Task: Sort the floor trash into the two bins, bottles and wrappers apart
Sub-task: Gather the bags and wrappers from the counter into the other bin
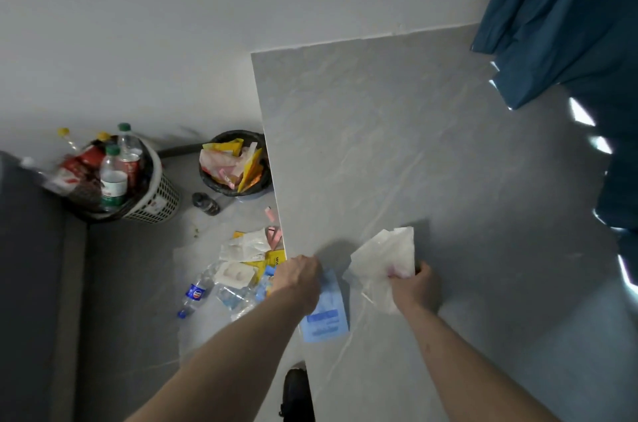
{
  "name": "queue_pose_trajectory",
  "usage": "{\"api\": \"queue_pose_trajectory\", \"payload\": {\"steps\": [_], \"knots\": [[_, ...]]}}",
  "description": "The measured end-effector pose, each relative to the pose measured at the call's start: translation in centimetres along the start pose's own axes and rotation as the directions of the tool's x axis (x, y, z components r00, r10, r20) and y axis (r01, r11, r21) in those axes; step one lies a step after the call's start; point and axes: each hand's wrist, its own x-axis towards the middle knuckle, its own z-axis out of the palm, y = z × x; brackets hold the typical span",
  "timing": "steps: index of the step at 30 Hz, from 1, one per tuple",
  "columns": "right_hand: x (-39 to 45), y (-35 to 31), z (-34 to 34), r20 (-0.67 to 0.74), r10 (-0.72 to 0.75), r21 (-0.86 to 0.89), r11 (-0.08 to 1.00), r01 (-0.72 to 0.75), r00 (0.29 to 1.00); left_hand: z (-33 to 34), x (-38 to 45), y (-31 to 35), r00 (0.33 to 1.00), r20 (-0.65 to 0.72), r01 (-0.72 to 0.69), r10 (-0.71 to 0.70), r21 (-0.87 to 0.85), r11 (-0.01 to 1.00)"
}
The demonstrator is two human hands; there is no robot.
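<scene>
grey counter (397,145) by white wall | floor trash (241,266) near two bins | left hand (298,278) pinches blue wrapper (326,318) | right hand (414,287) grips white wrapper (383,259)

You see the grey floor (145,283) carrying two bins (162,200), a dark bottle (206,203), a clear bottle (195,294) and scattered wrappers (245,247); the table (397,145) bears a blue wrapper (326,318).

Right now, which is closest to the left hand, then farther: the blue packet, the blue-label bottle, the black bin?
From the left hand:
1. Flat blue packet, touching it, on the grey table.
2. Clear blue-label plastic bottle, on the floor to its left.
3. Round black wrapper bin, far beyond.
</scene>
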Motion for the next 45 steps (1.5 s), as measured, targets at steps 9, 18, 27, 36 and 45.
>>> {"api": "queue_pose_trajectory", "payload": {"steps": [9, 18, 27, 36, 45], "knots": [[0.4, -2.0, 2.1, 0.014, -0.009, -0.094, 0.996, 0.010, 1.000, 0.4, -1.9, -2.3, 0.993, -0.089, 0.051, -0.072, -0.213, 0.976], [1.0, -1.7, 1.2, 0.019, 0.077, 0.055, 0.995, -0.078, 0.997, 1.5, -2.4, -2.8, 0.982, -0.156, 0.053, -0.105, -0.302, 0.952], [3.0, -4.7, 1.7, 0.238, -0.295, -0.350, 0.863, 0.365, 0.925, 1.1, -2.9, -5.7, 0.975, -0.162, 0.086, -0.152, -0.354, 0.931], [1.1, -4.5, 2.1, 0.222, -0.338, -0.334, 0.855, 0.397, 0.915, 0.7, -4.5, -7.9, 0.988, -0.146, 0.000, -0.052, -0.338, 0.941], [1.5, -5.4, 2.3, 0.437, -0.323, -0.296, 0.830, 0.474, 0.839, 2.1, 1.5, -2.4, 0.997, 0.055, 0.000, 0.052, -0.679, 0.734]]}}
